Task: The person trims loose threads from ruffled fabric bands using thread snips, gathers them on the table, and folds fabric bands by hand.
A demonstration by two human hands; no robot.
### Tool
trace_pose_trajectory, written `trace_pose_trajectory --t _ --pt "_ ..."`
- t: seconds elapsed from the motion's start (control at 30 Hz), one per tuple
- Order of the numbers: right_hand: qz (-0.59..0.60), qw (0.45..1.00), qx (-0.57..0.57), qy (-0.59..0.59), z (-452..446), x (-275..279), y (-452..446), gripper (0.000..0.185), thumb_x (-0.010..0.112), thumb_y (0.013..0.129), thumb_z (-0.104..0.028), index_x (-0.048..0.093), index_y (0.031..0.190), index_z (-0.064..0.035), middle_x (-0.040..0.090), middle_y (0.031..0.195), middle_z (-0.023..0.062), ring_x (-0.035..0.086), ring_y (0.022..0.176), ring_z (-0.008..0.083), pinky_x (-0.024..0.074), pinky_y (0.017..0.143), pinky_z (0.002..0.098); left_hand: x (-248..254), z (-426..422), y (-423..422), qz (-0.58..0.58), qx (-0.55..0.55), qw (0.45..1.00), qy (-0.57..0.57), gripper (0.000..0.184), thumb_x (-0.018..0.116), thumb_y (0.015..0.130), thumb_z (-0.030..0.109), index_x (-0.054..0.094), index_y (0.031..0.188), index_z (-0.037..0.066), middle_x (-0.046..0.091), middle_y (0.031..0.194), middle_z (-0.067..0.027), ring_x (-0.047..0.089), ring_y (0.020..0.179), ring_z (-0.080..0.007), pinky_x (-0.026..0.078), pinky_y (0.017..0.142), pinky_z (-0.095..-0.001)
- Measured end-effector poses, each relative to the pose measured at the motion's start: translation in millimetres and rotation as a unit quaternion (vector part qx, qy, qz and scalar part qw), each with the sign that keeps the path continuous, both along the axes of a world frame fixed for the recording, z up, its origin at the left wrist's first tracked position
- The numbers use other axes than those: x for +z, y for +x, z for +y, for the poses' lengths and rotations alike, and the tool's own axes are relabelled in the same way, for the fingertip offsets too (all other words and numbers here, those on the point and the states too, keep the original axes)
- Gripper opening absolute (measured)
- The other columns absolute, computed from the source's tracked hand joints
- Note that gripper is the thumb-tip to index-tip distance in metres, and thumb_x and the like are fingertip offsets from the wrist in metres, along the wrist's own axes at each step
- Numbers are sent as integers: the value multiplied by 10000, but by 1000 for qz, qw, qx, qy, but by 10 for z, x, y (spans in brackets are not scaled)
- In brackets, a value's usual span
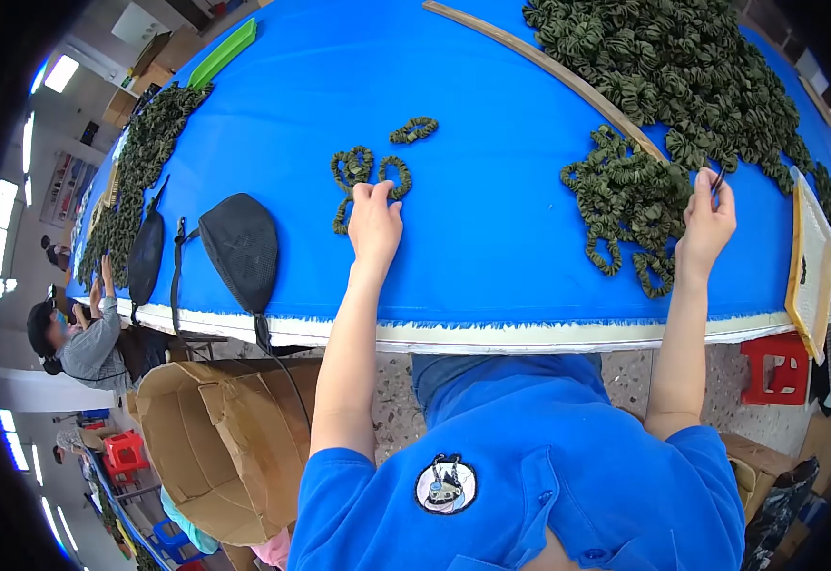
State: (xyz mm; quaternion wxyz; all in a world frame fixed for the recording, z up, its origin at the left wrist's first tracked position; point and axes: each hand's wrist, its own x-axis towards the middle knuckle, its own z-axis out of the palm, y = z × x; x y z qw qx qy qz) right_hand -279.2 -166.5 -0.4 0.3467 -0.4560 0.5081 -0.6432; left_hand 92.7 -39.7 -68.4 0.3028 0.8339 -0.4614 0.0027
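Blue shirt [520, 476] nearest, grn scrunchie [406, 178] at fingertips of L grip [375, 223].

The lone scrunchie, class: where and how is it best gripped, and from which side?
Pinch the lone scrunchie across its narrow middle, probably from above and the near side with the left hand: it lies long and slim, with bare blue cover around it.

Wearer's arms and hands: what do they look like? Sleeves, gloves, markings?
Left hand and right hand are ungloved; no watch or bracelet visible on either wrist. Forearms bare. Short blue sleeves, matching the shirt, which has a buttoned placket and a round, dark-rimmed patch. No cables seen on the arms.
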Motion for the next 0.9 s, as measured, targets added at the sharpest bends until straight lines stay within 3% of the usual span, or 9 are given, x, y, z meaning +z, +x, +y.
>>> trace_pose_trajectory --t 0.13,0.2,0.27,0.37,0.5,0.63,0.7,0.77,0.9 --pt "58 997 12 -52 275 -20 175 125 580 897 -115 623 978 -31 545 741 -36 397 579 22 317 495 160 36 -102 -17 -64 -14 994 92 261 625 832 64 598 1091 58 495 1077 -112 570 831 -196 491 766 -323" --pt "72 996 20 -52 351 -52 229 117 573 899 -103 625 979 -36 548 728 -42 395 574 20 314 490 162 207 -43 -203 25 -69 997 -15 246 621 823 32 603 1068 52 484 1067 -112 564 822 -192 489 749 -308" --pt "75 990 114 -34 433 -83 301 124 574 897 -101 623 988 -33 578 748 -30 414 593 21 323 502 161 401 93 -469 120 -122 979 -114 235 616 815 0 609 1045 45 473 1057 -112 558 813 -187 487 732 -293" --pt "50 977 206 -14 623 110 642 147 557 899 -86 623 1023 -40 532 681 -37 351 515 14 267 442 159 697 287 -879 126 -202 953 -189 254 616 777 -67 617 1011 33 459 1045 -106 544 799 -178 477 698 -271" --pt "-60 932 357 -8 794 391 963 180 584 868 -33 605 1040 13 637 906 68 525 652 62 416 558 159 931 494 -1179 102 -329 917 -201 302 639 727 -101 634 999 29 447 1065 -109 549 807 -176 471 681 -246" --pt "17 916 399 -42 836 436 1002 210 624 836 14 596 1044 26 628 899 75 613 782 107 479 660 180 948 547 -1264 80 -365 902 -216 286 623 759 -100 612 1023 10 446 1093 -118 558 824 -174 476 684 -228" --pt "5 916 400 -36 864 472 1002 217 634 829 22 594 1042 28 628 895 78 627 810 118 490 689 185 992 534 -1379 316 -319 841 -302 271 616 784 -89 597 1039 2 457 1081 -116 558 822 -168 480 688 -222" --pt "13 926 375 -43 927 542 1015 196 627 840 16 597 1034 27 628 869 76 623 786 114 487 683 176 1019 520 -1446 529 -250 722 -369 258 608 809 -78 582 1055 -6 469 1068 -114 558 820 -161 483 693 -217" --pt "23 927 369 -62 978 488 1025 191 626 838 20 598 1027 26 630 850 71 626 788 112 486 682 172 999 490 -1403 596 -231 715 -285 232 594 840 -57 568 1066 -9 506 1060 -117 562 870 -156 483 719 -209"
